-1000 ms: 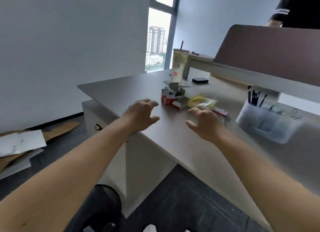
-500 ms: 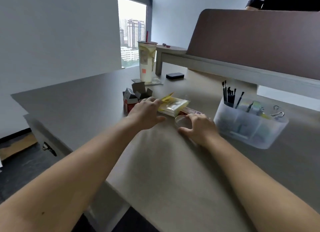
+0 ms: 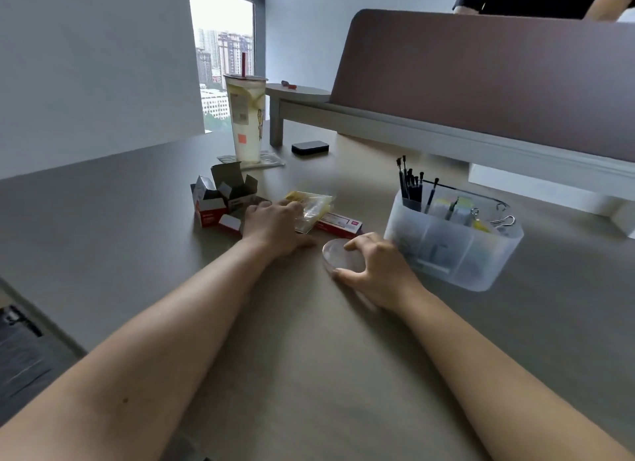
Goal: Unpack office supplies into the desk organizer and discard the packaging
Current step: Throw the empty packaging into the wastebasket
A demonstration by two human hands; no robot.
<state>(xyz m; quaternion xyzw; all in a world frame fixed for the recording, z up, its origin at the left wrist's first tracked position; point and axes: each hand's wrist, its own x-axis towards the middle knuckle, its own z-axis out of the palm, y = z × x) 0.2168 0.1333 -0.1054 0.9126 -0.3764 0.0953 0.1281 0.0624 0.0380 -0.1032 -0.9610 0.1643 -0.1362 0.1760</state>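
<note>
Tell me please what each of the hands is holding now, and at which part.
The right hand grips the round clear case by its rim, thumb on the near edge. The left hand rests on the clear plastic packet; a grip cannot be told.

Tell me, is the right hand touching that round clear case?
Touching. The head view shows the right hand with thumb and fingers curled round the round clear case.
</note>
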